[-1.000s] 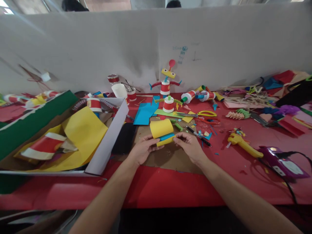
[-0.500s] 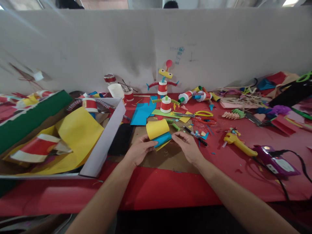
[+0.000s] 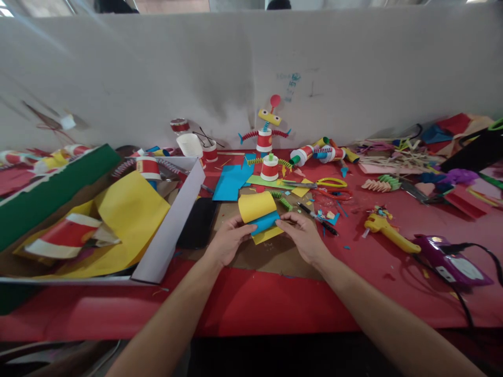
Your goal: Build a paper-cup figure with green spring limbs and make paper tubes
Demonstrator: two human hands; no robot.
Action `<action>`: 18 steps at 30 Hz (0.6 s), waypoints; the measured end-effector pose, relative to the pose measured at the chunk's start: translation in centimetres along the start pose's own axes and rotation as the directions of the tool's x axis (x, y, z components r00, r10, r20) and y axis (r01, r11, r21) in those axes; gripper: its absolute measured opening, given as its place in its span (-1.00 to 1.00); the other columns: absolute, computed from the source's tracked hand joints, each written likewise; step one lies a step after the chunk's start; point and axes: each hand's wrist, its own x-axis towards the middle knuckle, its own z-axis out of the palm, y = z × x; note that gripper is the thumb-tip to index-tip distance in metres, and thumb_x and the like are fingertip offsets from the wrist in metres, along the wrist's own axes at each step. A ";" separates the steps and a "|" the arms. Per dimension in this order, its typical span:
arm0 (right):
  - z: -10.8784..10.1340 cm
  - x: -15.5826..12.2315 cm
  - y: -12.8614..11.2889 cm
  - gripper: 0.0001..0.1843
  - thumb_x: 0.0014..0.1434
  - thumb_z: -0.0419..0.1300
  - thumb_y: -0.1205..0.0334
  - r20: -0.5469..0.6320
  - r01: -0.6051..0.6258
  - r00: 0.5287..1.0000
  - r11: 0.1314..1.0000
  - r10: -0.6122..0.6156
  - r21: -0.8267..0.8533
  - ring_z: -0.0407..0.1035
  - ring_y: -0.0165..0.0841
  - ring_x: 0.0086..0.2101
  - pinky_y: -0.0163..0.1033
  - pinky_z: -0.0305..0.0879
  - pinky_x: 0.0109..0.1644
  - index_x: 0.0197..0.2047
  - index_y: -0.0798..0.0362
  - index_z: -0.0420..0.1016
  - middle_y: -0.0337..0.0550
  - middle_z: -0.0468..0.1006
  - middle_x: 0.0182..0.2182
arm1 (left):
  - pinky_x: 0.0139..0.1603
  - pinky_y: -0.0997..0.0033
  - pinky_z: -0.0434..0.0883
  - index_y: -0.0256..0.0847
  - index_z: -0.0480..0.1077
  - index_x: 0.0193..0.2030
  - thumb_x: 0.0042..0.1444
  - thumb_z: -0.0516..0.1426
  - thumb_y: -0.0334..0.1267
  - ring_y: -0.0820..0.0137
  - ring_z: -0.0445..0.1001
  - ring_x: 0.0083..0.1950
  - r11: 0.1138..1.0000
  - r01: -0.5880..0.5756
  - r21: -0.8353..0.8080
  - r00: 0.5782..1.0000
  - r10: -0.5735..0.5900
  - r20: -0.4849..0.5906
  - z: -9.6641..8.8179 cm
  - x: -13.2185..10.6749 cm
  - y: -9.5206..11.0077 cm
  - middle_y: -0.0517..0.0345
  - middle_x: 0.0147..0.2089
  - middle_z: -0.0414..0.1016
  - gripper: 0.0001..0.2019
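Note:
Between my hands is a curled piece of yellow paper (image 3: 257, 206) with a blue paper roll (image 3: 265, 223) lying across it. My left hand (image 3: 231, 238) pinches the left end of the blue and yellow paper, thumb on the blue. At the right end, my right hand (image 3: 301, 233) grips the blue roll and the yellow edge between thumb and fingers. Both hands are just above a brown cardboard sheet (image 3: 259, 255). Beyond them, a paper-cup figure (image 3: 270, 167) with green spring arms stands upright, in front of a taller one (image 3: 264, 140) with a yellow head.
An open box (image 3: 157, 246) with yellow paper and a cup is at left, beside a black phone (image 3: 197, 222). Scissors (image 3: 330, 183), a pen (image 3: 318, 217) and blue paper (image 3: 228, 183) lie ahead. A yellow glue gun (image 3: 393, 234) and purple power strip (image 3: 451, 259) lie at right.
My right hand has moved its thumb further onto the blue roll. More of the yellow paper below the roll now shows. The whole view has shifted slightly.

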 end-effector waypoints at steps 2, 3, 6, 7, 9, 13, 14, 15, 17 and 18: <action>0.0 0.0 0.1 -0.76 -0.03 0.34 0.02 -0.002 0.013 1.000 1.000 -0.013 -0.022 0.29 -0.40 -0.45 -0.28 0.21 -0.34 -0.41 -0.01 0.48 -0.28 0.44 -0.47 | -0.07 0.35 0.42 -0.21 0.54 -0.11 -0.13 0.35 -0.33 0.29 0.54 -0.09 1.000 0.007 -0.009 1.000 -0.007 0.006 0.1 0.0 0.0 0.01 -0.06 0.59 -0.63; -0.1 0.1 0.1 -0.76 -0.03 0.34 0.02 -0.003 0.018 1.000 0.999 -0.018 -0.029 0.27 -0.41 -0.46 -0.28 0.19 -0.35 -0.41 -0.01 0.48 -0.29 0.43 -0.48 | -0.06 0.35 0.42 -0.20 0.53 -0.10 -0.15 0.35 -0.34 0.30 0.54 -0.09 1.000 0.009 -0.011 1.000 -0.008 0.009 0.1 -0.1 0.0 0.03 -0.06 0.59 -0.61; 0.0 0.0 0.0 -0.75 -0.03 0.33 0.01 -0.006 0.042 0.999 0.997 -0.042 -0.060 0.23 -0.41 -0.48 -0.29 0.13 -0.38 -0.41 0.00 0.49 -0.30 0.41 -0.51 | -0.07 0.36 0.42 -0.19 0.51 -0.08 -0.19 0.38 -0.36 0.33 0.54 -0.13 1.000 0.015 -0.005 1.000 -0.015 0.005 0.2 -0.2 0.2 0.06 -0.09 0.60 -0.56; 0.0 0.0 -0.1 -0.75 -0.03 0.33 0.00 -0.006 0.048 0.999 0.996 -0.049 -0.069 0.22 -0.41 -0.48 -0.29 0.11 -0.39 -0.41 0.00 0.49 -0.30 0.41 -0.52 | -0.08 0.37 0.42 -0.19 0.51 -0.08 -0.20 0.38 -0.36 0.34 0.54 -0.14 1.000 0.018 0.000 1.000 -0.018 -0.006 0.2 -0.2 0.2 0.06 -0.11 0.60 -0.56; 0.0 0.0 -0.2 -0.73 -0.03 0.33 -0.01 -0.005 0.054 0.998 0.995 -0.055 -0.080 0.21 -0.41 -0.49 -0.29 0.10 -0.40 -0.42 0.01 0.48 -0.30 0.40 -0.53 | -0.12 0.39 0.43 -0.20 0.51 -0.09 -0.20 0.38 -0.35 0.35 0.54 -0.16 0.999 0.030 0.012 0.999 -0.030 -0.022 0.3 -0.2 0.3 0.06 -0.13 0.60 -0.56; -0.1 -0.1 -0.3 -0.74 -0.03 0.33 0.01 0.005 0.053 0.999 0.995 -0.052 -0.082 0.22 -0.42 -0.49 -0.29 0.11 -0.39 -0.42 0.01 0.48 -0.31 0.40 -0.53 | -0.15 0.42 0.43 -0.19 0.50 -0.08 -0.19 0.38 -0.33 0.37 0.54 -0.16 0.999 0.031 0.023 0.999 -0.031 -0.015 0.3 -0.2 0.3 0.06 -0.12 0.60 -0.56; -0.1 0.0 -0.2 -0.75 -0.03 0.33 0.01 0.009 0.052 0.999 0.995 -0.052 -0.082 0.23 -0.42 -0.49 -0.29 0.12 -0.39 -0.42 0.01 0.48 -0.31 0.41 -0.53 | -0.15 0.42 0.43 -0.19 0.50 -0.08 -0.18 0.38 -0.32 0.37 0.54 -0.16 0.999 0.028 0.024 1.000 -0.027 -0.011 0.3 -0.2 0.3 0.06 -0.12 0.60 -0.56; -0.1 0.0 -0.1 -0.75 -0.02 0.33 0.01 0.013 0.052 0.999 0.995 -0.051 -0.081 0.25 -0.41 -0.48 -0.29 0.14 -0.38 -0.41 0.01 0.48 -0.30 0.42 -0.52 | -0.15 0.42 0.43 -0.19 0.50 -0.07 -0.18 0.38 -0.32 0.36 0.54 -0.15 1.000 0.022 0.023 1.000 -0.021 -0.011 0.3 -0.2 0.3 0.05 -0.12 0.60 -0.55; 0.1 0.1 0.2 -0.76 -0.03 0.33 0.03 0.021 0.053 0.998 0.996 -0.052 -0.073 0.32 -0.37 -0.43 -0.27 0.20 -0.33 -0.39 0.00 0.48 -0.27 0.48 -0.47 | -0.13 0.39 0.43 -0.21 0.50 -0.06 -0.19 0.38 -0.30 0.33 0.54 -0.14 1.000 0.010 0.023 1.000 -0.010 -0.022 0.2 -0.1 0.2 0.03 -0.11 0.60 -0.54; 0.1 0.2 0.3 -0.76 -0.03 0.33 0.04 0.024 0.053 0.998 0.997 -0.052 -0.063 0.36 -0.35 -0.39 -0.25 0.24 -0.30 -0.36 -0.01 0.48 -0.25 0.51 -0.43 | -0.11 0.37 0.43 -0.22 0.50 -0.06 -0.20 0.39 -0.29 0.31 0.55 -0.13 1.000 0.004 0.025 0.999 -0.003 -0.035 0.2 -0.1 0.2 0.01 -0.11 0.60 -0.53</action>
